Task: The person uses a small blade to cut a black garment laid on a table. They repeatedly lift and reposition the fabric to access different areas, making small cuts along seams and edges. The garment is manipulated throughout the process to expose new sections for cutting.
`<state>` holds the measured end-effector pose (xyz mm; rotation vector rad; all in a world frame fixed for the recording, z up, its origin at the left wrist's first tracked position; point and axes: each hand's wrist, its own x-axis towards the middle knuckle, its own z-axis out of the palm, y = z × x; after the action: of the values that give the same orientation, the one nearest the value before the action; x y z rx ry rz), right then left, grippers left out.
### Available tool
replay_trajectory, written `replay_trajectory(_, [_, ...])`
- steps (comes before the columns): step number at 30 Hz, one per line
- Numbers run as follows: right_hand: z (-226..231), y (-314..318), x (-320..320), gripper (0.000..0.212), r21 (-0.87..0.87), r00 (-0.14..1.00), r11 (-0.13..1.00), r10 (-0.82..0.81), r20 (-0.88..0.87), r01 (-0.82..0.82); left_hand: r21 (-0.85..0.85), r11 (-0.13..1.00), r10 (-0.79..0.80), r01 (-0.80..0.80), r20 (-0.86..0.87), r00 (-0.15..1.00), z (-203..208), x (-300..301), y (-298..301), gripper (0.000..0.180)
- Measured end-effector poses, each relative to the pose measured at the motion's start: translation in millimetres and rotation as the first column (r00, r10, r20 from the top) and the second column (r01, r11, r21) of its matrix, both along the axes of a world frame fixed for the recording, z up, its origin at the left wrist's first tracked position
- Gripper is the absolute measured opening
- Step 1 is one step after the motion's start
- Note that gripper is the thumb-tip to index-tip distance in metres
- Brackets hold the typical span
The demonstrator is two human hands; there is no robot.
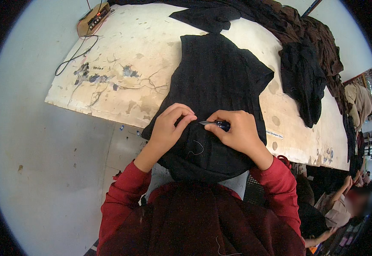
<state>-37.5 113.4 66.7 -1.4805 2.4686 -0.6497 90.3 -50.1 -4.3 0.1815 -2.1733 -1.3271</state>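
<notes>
A black garment (213, 81) lies spread over the near part of the table and hangs down onto my lap. Above it, the fingers of my left hand (165, 128) are pinched together; whatever they hold, if anything, is too small to make out. My right hand (241, 130) is closed around small dark-handled thread snips (223, 125), whose metal tip points left toward my left fingertips. The two hands are a short gap apart. Below them, a loose pale thread (199, 145) curls on the black cloth.
The pale, stained table (126, 51) carries thread scraps (94, 79) at left and a small box with red lights (94, 19), with a cable, at its far left corner. Black and brown cloth (305, 64) is heaped along the far and right edges. Another person (335, 209) sits at lower right.
</notes>
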Motion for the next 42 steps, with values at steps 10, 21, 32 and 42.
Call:
replay_trajectory(10, [-29.4,14.5,-16.5,0.030,-0.218,0.850,0.943,-0.109,0.516,0.253,-0.149,0.987,0.054,-0.065,-0.077,0.996,13.2,-8.2,3.7,0.012])
replay_trajectory(21, [-52.4,17.0,-21.4,0.033,-0.279,0.900,0.939,-0.065,0.432,0.202,-0.256,0.917,0.313,-0.305,-0.009,0.950,-10.8,-2.8,-20.8,0.010])
replay_trajectory(32, [-46.8,17.3,-16.3,0.031,-0.294,0.887,0.937,-0.032,0.460,0.186,-0.451,0.890,-0.052,0.069,0.050,0.997,12.0,8.4,-3.4,0.030])
replay_trajectory(42, [-46.9,19.6,-19.7,0.032,-0.266,0.916,0.950,-0.046,0.399,0.164,-0.149,0.987,-0.044,0.055,0.077,0.996,-1.7,8.0,-16.2,0.014])
